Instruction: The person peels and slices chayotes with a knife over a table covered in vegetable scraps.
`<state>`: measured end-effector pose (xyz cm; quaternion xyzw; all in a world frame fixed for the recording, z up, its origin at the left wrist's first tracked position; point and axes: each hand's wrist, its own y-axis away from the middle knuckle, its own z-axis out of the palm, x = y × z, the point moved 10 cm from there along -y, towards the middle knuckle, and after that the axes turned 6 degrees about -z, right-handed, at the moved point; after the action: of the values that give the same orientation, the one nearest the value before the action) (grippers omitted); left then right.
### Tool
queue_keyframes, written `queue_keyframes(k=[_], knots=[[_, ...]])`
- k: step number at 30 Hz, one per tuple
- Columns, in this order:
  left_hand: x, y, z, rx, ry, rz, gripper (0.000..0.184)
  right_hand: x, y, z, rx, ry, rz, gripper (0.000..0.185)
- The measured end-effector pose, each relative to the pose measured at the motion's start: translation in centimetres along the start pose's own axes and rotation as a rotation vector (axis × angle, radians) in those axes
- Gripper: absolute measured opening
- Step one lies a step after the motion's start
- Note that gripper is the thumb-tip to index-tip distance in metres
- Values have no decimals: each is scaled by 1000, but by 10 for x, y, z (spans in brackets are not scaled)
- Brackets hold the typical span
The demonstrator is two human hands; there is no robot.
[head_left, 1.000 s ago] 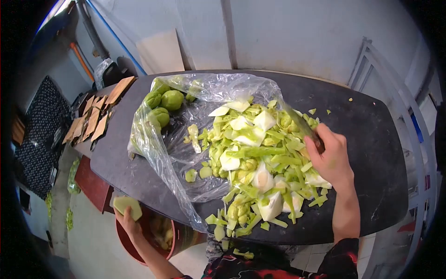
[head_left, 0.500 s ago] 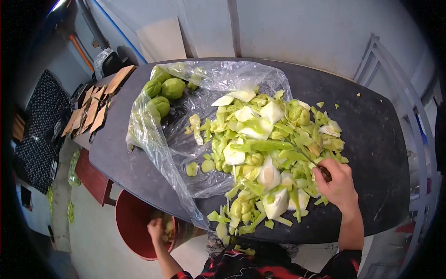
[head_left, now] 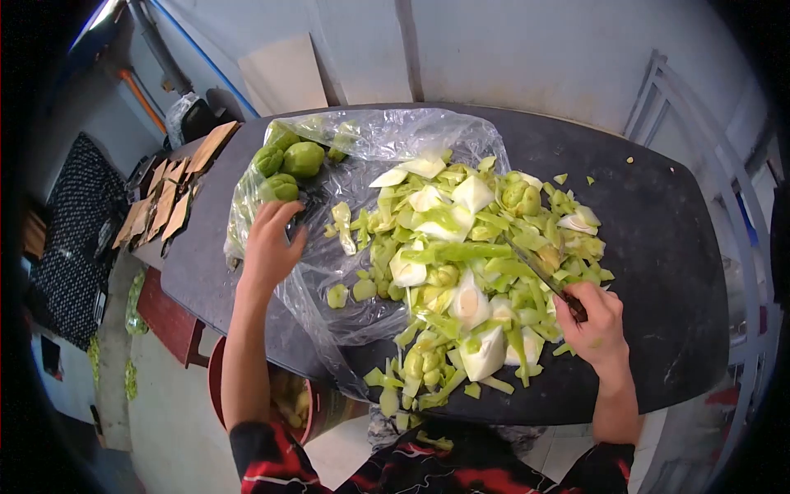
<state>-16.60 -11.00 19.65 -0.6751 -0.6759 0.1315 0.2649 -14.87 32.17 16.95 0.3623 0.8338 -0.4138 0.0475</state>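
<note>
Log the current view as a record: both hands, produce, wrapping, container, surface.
left_hand: left hand open, just below the whole green fruits; contact unclear
right_hand: right hand gripping a knife, blade over the heap
produce: whole green fruits at far left of the plastic; heap of green peelings and white pieces to their right
wrapping: clear plastic, spread open, crumpled
container: red bucket below table edge, pale pieces inside
surface: dark table

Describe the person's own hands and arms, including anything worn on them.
The left hand and right hand are bare, without gloves. The forearms are uncovered too. The left sleeve is black with red patches and pale lines; the right sleeve is black with some red.
</note>
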Motion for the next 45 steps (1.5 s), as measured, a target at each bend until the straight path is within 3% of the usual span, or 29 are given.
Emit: queue_keyframes(k=[2,4,5,7,14,15,16,18,22,27,29,33,35,36,38,39,40,42,45], knots=[[-13,-26,38,-66,-121,72,35,0,4,1,-45,14,-22,19],[-52,-42,74,-283,-622,-90,45,-5,1,-6,-5,34,-45,17],[-58,-48,75,-274,-620,-83,45,-6,0,-10,27,55,-61,16],[-95,-49,77,-420,-850,-270,50,-1,1,-13,27,45,-43,16],[-109,-51,74,-469,-1022,-309,41,4,2,-14,19,43,-37,17],[-113,-55,75,-482,-1084,-294,72,5,3,-14,10,22,-38,18],[-115,-60,77,-478,-1080,-290,72,5,3,-14,12,29,-37,18],[-130,-56,80,-725,-1115,-394,64,7,4,-13,11,2,-31,18],[-115,-60,67,-838,-1147,-465,55,11,5,-10,-9,7,-26,18],[-148,-61,76,-847,-1144,-380,53,11,5,-3,-44,-13,-33,21],[-146,-61,82,-834,-1188,-185,54,11,5,0,-57,-13,-32,20],[-83,-59,46,-724,-1094,-50,56,7,5,3,-56,-34,-22,19],[-59,-65,15,-481,-707,-134,59,3,4,5,-63,-23,-35,20],[-61,-59,14,-476,-709,-136,59,1,4,6,-69,-10,-45,20],[-73,-56,-7,-198,-219,-305,62,0,5,12,-71,-28,-44,20],[-78,-54,4,-291,19,-356,60,-1,4,13,-76,-45,-36,20],[-78,-52,6,-284,23,-358,60,-4,1,13,-75,-41,-44,20],[-78,-39,23,-235,799,-494,60,-15,-4,16,-101,-5,-77,21],[-36,-24,38,-141,1454,-641,69,-31,-15,17,-78,46,-122,21]])
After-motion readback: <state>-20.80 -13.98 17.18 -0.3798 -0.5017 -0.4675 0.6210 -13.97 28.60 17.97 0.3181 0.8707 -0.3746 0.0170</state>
